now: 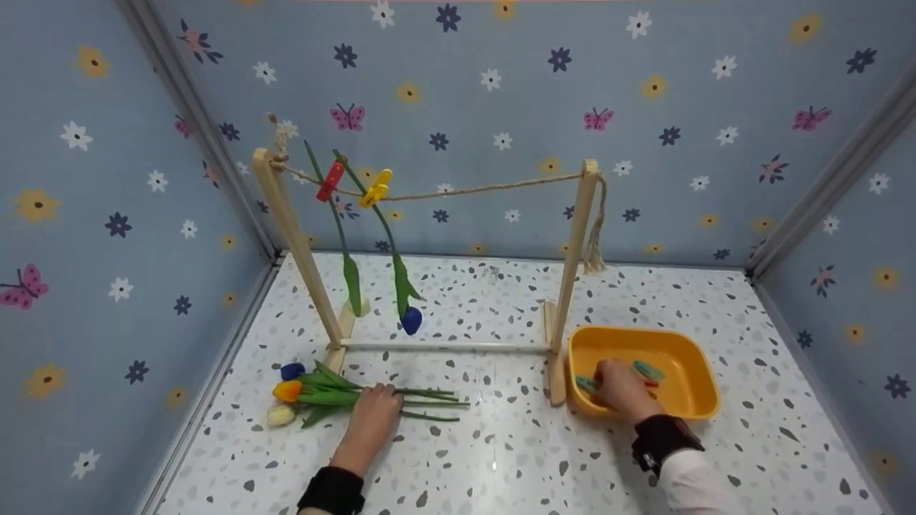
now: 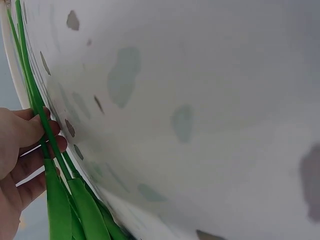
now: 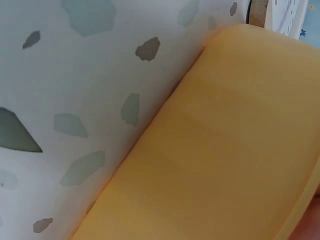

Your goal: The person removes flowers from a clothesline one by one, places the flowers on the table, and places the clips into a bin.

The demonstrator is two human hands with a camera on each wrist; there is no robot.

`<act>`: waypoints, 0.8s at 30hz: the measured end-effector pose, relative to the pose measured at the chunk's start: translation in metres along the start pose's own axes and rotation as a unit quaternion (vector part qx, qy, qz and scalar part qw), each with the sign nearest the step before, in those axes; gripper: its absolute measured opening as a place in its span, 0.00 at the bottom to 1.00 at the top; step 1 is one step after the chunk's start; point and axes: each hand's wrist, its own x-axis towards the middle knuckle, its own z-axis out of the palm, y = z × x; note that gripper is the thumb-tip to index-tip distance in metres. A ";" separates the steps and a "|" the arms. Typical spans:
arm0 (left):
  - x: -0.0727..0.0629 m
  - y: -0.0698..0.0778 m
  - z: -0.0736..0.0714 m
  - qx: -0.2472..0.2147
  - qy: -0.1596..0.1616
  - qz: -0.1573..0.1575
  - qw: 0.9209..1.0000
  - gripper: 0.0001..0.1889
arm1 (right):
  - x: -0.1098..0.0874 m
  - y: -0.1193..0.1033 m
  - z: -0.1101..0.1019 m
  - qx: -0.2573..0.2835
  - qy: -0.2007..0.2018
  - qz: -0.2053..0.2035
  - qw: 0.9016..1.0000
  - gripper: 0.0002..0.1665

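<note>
Before the left side of the wooden stand, the left hand is clamped on the stems of a bunch of tulips, thumb and fingers around them, just above the tabletop. The bunch lies crosswise, blue, orange and cream blooms pointing left, stem ends reaching right in front of the stand.

Just right of the stand sits a yellow-orange basin. The right hand dips into it, fingers downward, near green clips; I cannot tell whether they grip one.

On the stand itself, a rope runs between the post tops. Toward its left end, a red clip and a yellow clip each hold a tulip upside down, the right one blue.

Behind the stand rises a blue wall patterned with flowers and butterflies.
</note>
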 end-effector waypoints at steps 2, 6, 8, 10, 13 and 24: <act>0.000 0.000 0.000 -0.003 0.005 0.001 1.000 0.09 | 0.000 0.001 0.000 -0.001 0.001 -0.001 1.000 0.10; 0.000 -0.001 -0.001 -0.009 -0.002 0.000 1.000 0.09 | -0.001 0.001 -0.003 0.004 -0.001 0.000 1.000 0.13; 0.000 -0.002 -0.003 -0.010 -0.014 -0.001 1.000 0.09 | -0.003 -0.002 -0.008 0.015 -0.001 0.008 1.000 0.16; 0.001 -0.002 -0.006 -0.008 -0.032 -0.003 0.999 0.09 | -0.006 -0.007 -0.014 0.027 0.006 0.009 1.000 0.19; 0.005 -0.002 -0.015 -0.012 -0.036 -0.011 0.999 0.08 | -0.012 -0.017 -0.025 0.044 0.036 -0.011 0.998 0.22; 0.063 0.010 -0.113 -0.246 0.254 -0.107 0.929 0.13 | -0.048 -0.086 -0.067 0.061 0.197 -0.186 0.961 0.15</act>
